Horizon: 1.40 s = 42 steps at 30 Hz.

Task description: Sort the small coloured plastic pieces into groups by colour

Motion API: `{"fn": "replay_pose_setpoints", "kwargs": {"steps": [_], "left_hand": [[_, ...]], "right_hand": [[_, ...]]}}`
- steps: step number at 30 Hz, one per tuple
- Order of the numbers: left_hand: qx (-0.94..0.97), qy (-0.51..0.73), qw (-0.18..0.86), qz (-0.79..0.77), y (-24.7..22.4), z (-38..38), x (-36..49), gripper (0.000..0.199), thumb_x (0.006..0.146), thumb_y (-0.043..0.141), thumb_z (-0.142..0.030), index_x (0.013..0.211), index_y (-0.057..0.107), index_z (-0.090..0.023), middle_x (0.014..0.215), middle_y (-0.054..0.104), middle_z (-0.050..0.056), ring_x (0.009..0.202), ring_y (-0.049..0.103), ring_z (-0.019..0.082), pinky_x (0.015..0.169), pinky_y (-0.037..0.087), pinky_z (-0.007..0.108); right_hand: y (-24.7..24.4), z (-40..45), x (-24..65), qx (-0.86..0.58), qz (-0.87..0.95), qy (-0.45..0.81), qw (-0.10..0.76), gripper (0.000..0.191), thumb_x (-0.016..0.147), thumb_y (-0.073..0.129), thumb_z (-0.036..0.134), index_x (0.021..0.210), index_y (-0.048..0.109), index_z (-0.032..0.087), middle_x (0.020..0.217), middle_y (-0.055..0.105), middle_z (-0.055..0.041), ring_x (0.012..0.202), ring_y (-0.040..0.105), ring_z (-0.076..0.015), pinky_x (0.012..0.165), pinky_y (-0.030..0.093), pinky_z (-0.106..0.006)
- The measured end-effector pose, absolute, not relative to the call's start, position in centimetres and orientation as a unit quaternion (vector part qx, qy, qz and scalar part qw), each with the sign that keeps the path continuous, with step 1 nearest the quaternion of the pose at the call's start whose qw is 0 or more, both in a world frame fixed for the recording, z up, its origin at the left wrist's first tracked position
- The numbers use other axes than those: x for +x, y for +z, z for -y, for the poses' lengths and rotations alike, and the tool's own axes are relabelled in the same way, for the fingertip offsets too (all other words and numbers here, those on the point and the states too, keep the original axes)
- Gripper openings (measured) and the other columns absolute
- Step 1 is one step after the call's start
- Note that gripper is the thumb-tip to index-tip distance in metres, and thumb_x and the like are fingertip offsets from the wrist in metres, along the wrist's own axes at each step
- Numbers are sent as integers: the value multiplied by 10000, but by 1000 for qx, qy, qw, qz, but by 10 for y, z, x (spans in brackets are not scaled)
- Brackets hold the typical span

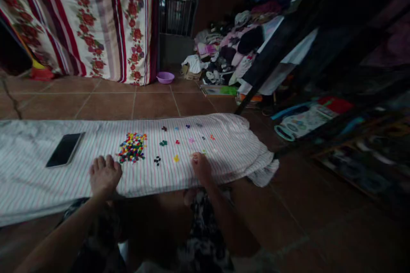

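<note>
Beads (pixel 132 148), multicoloured: one pile on our striped cloth (pixel 96 179), beside our loosely curled left hand (pixel 105 175); small colour groups near our right hand (pixel 200 166), fingertips together, contents unclear.

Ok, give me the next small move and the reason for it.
Probably ease the right hand open where it is: its fingertips are among small single-colour groups, while the mixed pile lies by the left hand. Whether it pinches a piece, I cannot tell.

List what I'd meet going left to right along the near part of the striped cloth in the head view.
Phone, left hand, mixed-colour pile, black pieces, yellow pieces, right hand.
</note>
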<state>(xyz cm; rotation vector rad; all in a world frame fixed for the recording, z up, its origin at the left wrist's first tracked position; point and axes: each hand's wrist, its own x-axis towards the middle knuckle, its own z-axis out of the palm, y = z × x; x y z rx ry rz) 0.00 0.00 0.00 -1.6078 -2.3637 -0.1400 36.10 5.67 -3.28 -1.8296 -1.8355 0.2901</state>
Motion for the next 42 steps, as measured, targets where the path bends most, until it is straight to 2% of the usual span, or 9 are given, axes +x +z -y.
{"fn": "replay_pose_setpoints", "kwargs": {"steps": [4,9,17,24,28,33,42], "left_hand": [[-556,-47,120,821,3,1,0,414,905,297,-300,1140,560,-82,1129,555,184,1156,476,319,944,371,414],[-553,-60,125,822,2,1,1,461,906,291,-305,1210,533,-57,1220,530,218,1206,455,334,967,366,431],[-552,-76,129,820,-6,0,-3,469,895,303,-307,1216,540,-60,1199,552,220,1205,469,346,976,374,460],[-542,-86,126,826,-8,-2,-2,497,899,311,-306,1272,516,-48,1307,509,238,1269,436,351,1031,349,469],[-541,-93,122,827,-11,-3,-3,508,901,319,-310,1282,520,-42,1305,518,244,1272,443,353,1035,352,472],[-537,-99,127,828,-16,-3,-5,522,905,328,-305,1313,511,-37,1351,499,246,1304,425,373,1066,333,483],[-529,-95,113,835,-16,-4,-4,526,909,350,-303,1339,502,-42,1388,483,250,1335,406,376,1091,312,481]], "right_hand": [[-32,-59,362,-671,687,98,261,285,807,524,136,1060,651,165,1007,664,-92,955,588,-204,852,439,-288],[-31,-66,361,-649,709,106,255,334,804,520,110,1091,679,173,1011,661,-100,952,589,-204,854,448,-287],[-30,-68,357,-638,719,108,254,244,828,501,106,951,703,165,960,654,-90,897,583,-181,811,446,-263],[-28,-71,354,-654,710,88,246,201,825,503,122,880,691,167,869,635,-78,823,563,-180,761,413,-257],[-28,-75,353,-650,716,84,241,165,821,509,134,818,672,163,823,617,-70,799,548,-175,736,393,-252],[-33,-75,353,-656,708,66,253,172,830,483,137,853,653,159,838,598,-68,748,529,-165,693,380,-252],[-37,-79,356,-641,713,65,275,183,771,478,139,857,637,161,815,609,-75,786,554,-190,733,418,-278]]}}
